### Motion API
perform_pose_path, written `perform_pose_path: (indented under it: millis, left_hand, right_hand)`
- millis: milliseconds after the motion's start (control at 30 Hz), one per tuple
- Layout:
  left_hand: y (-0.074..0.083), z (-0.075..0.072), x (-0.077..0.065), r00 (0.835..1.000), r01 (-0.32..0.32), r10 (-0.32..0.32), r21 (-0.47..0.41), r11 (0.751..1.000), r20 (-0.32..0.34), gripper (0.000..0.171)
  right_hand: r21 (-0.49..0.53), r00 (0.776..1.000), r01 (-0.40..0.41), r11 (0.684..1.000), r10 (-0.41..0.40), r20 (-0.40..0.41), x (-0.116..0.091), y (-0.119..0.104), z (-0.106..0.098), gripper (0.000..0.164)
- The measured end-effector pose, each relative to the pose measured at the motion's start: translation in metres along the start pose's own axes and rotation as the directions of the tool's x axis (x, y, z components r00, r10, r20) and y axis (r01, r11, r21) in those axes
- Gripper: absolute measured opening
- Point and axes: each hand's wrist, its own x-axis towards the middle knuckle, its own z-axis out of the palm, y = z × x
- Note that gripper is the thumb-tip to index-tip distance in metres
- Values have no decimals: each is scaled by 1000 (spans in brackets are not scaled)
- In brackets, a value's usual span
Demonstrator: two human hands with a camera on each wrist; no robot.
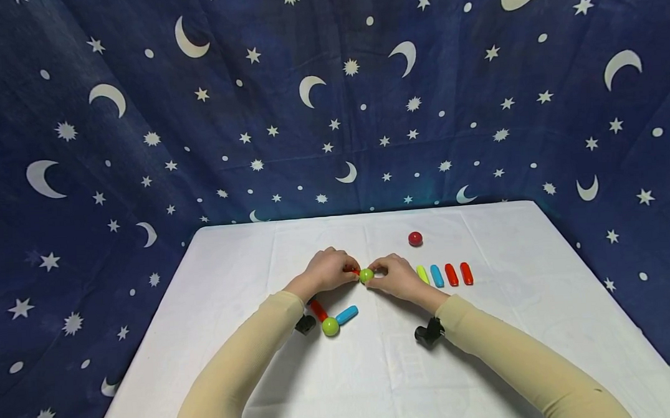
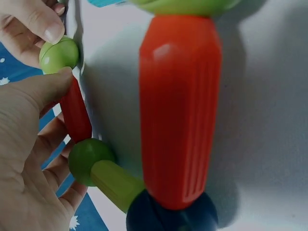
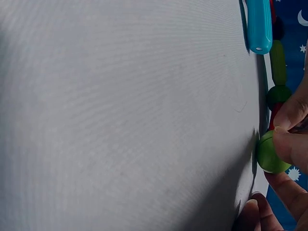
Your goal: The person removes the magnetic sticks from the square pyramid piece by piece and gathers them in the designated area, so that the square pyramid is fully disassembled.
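Over the middle of the table, my left hand (image 1: 329,270) holds a short red stick (image 2: 76,113) between thumb and fingers. My right hand (image 1: 396,278) pinches a light green ball (image 1: 366,275) that sits at that stick's end. In the left wrist view, the stick's other end meets a darker green ball (image 2: 90,161). From there a yellow-green stick (image 2: 118,185) runs to a dark blue ball (image 2: 173,216), which joins a second red stick (image 2: 180,110). That red stick leads to another light green ball (image 1: 330,326), with a blue stick (image 1: 348,314) attached.
Right of my right hand lie loose sticks in a row: yellow-green (image 1: 423,274), blue (image 1: 437,275) and two red (image 1: 451,274). A dark red ball (image 1: 415,238) rests behind them. The white-covered table (image 1: 343,389) ends at a dark blue curtain (image 1: 332,140) with moons and stars.
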Motion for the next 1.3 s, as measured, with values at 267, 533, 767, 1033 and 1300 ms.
perform_pose_path:
  millis: [267, 533, 767, 1033, 1300]
  left_hand:
    - [5, 2, 1, 999, 42, -42, -21, 999, 23, 18]
    - [3, 5, -1, 998, 63, -63, -46, 997, 17, 20]
    - [0, 6, -5, 999, 45, -44, -47, 998, 17, 15]
    - [-1, 5, -8, 999, 46, -45, -78, 996, 15, 13]
    - [0, 5, -8, 998, 61, -60, -93, 994, 23, 13]
  right_hand:
    - [-5, 1000, 17, 1000, -17, -4, -1, 0, -1, 35]
    - [81, 999, 45, 996, -47, 24, -9, -1, -31, 36]
    - [71, 996, 85, 994, -84, -22, -11, 22, -84, 45]
    - [-7, 998, 3, 1000, -4, -59, 2, 69, -130, 49]
    - [-42, 992, -123, 991, 123, -17, 19, 102, -137, 53]
